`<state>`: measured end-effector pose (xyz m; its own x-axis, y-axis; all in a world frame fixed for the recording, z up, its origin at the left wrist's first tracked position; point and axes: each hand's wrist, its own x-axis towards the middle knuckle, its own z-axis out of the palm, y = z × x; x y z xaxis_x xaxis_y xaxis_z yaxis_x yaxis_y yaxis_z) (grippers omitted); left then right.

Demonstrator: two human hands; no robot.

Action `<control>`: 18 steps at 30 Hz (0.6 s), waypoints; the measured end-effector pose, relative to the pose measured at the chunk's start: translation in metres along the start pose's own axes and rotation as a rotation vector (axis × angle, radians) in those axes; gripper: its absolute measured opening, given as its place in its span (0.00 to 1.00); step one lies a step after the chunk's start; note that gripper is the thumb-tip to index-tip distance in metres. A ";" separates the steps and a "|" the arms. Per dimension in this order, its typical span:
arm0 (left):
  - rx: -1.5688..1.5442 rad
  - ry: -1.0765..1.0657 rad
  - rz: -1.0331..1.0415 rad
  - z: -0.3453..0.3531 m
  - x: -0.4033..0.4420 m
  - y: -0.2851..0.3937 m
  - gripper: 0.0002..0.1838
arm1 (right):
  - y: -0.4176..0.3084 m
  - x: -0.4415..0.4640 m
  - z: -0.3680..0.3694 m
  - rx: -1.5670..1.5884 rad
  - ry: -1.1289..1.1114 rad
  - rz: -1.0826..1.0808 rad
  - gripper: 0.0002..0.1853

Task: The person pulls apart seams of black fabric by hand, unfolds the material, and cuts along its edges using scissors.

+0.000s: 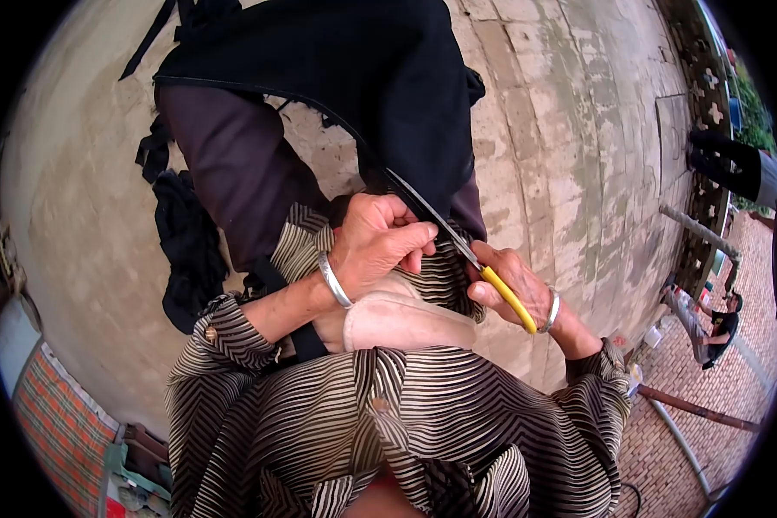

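Observation:
A large piece of black cloth lies over my knees and hangs down between them. My right hand is closed around the yellow handles of a pair of scissors. Their metal blades point up and left along the cloth's edge. Close by the blades, my left hand is closed, thumb and fingers pinched together at the black edge. How much cloth is between those fingers is partly hidden. Below the hands, a pale pink padded piece rests against my striped shirt.
Black cloth scraps lie on the concrete floor at my left. A plaid cloth is at lower left. At far right, a person is on the brick paving, and another person's dark-clad legs show near a patterned wall.

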<state>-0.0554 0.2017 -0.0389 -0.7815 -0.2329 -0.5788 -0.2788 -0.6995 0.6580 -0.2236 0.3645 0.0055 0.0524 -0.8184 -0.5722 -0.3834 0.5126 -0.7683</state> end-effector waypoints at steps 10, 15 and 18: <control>-0.071 0.060 0.190 -0.009 0.001 -0.002 0.17 | -0.005 0.000 0.000 0.041 0.063 -0.026 0.28; -0.140 0.182 0.511 -0.017 0.007 -0.001 0.50 | 0.000 -0.006 0.003 0.108 0.087 0.016 0.30; -0.105 0.167 0.569 -0.012 0.003 0.006 0.49 | -0.004 -0.004 0.005 0.143 0.080 0.008 0.30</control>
<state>-0.0527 0.1890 -0.0419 -0.6913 -0.6872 -0.2231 0.2211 -0.4952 0.8402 -0.2180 0.3671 0.0102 -0.0259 -0.8294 -0.5580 -0.2478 0.5461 -0.8002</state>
